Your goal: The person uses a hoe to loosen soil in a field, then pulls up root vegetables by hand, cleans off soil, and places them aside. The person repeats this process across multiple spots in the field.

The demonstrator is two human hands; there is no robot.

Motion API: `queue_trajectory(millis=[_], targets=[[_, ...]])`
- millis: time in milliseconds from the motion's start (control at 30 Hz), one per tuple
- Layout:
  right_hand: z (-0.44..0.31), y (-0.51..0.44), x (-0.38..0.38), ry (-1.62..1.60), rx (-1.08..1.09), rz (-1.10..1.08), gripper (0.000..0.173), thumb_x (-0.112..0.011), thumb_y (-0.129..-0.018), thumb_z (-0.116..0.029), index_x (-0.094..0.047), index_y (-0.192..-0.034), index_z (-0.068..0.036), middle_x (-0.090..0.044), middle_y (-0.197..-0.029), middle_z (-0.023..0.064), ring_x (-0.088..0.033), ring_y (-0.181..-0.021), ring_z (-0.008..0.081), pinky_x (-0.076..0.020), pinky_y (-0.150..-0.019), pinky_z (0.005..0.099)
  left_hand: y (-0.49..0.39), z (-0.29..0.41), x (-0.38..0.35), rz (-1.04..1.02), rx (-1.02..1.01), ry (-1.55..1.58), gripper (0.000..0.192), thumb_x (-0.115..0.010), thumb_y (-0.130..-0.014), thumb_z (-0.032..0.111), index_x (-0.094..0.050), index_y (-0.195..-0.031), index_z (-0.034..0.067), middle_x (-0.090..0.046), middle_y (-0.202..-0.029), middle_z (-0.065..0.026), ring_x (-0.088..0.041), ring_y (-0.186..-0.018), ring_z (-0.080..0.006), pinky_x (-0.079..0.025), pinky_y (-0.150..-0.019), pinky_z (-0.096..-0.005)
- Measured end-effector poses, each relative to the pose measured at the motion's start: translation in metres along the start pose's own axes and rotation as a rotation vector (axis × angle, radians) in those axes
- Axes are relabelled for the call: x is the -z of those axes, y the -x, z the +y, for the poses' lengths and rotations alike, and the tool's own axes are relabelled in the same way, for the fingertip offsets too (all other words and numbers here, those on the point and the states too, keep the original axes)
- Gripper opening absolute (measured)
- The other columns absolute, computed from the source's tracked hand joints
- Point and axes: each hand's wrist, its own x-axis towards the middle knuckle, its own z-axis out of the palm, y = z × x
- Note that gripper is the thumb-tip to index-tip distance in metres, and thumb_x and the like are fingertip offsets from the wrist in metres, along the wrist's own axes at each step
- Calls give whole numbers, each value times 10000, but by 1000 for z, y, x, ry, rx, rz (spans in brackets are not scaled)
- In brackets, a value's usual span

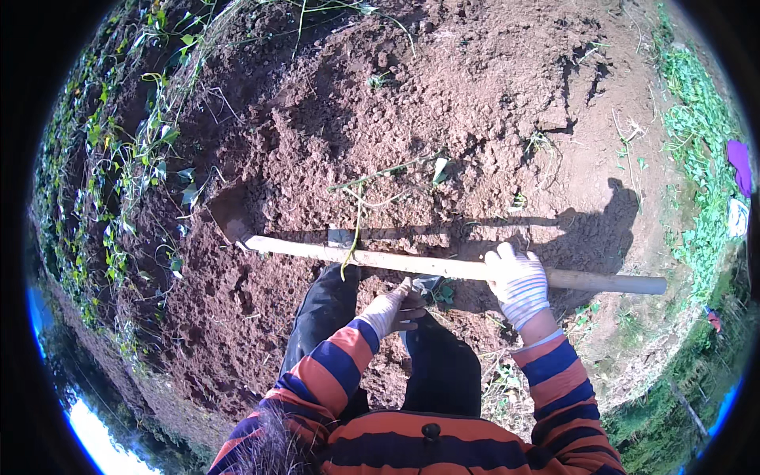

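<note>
A hoe with a pale wooden handle (427, 265) lies across the view before my knees. Its metal blade (233, 215) rests against the loose reddish soil at the left. Near the handle's right end, my right hand (518, 285), in a striped work glove, is closed around the wood. My left hand (389, 312), gloved too, is just below the handle by my knee. Its fingers are spread, with nothing visible in them. A green vine stem (358, 228) hangs over the handle, joined to a cut vine piece (386, 172) on the soil.
Leafy vines (130, 172) cover the ground at the left. Crumbled soil (415, 107) fills the middle, with clods and a raised edge. Another strip of green foliage (697, 130) runs along the right, beside a purple item (740, 166) and a white item (737, 217).
</note>
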Motion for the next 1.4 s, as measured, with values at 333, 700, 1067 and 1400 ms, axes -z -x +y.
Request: queue_trajectory(millis=[333,700,1067,1400], targets=[[21,208,179,424,-226,-87,403,-622,-774,-131,-596,-1173,-80,-599,-924,88,-614,-795,269,-471,-764,407,24,15,87,-163,-545,1123,305,-691,-787,374,-588,-879,102,-615,-788,-69,-587,-759,-282,-482,-860,-511],[-10,265,126,-52,-546,-489,270,-688,-792,-367,-657,-955,-155,-698,-853,91,-689,-825,298,-534,-754,434,161,30,70,225,-562,897,272,-700,-825,344,-531,-754,143,-504,-619,-26,-504,-560,-209,-480,-524,-381],[-15,235,192,-202,-122,-170,276,-700,-767,-254,-579,-966,-105,-645,-794,93,-666,-735,284,-505,-697,426,181,159,67,296,-883,798,261,-693,-878,268,-535,-705,153,-537,-616,-13,-531,-538,-193,-508,-513,-334],[247,441,206,299,-538,41,224,-694,-659,-155,-566,-839,-118,-580,-774,77,-587,-760,277,-431,-735,417,24,-61,-291,83,-247,851,299,-575,-898,449,-466,-828,180,-486,-653,-17,-494,-568,-224,-482,-590,-375]])
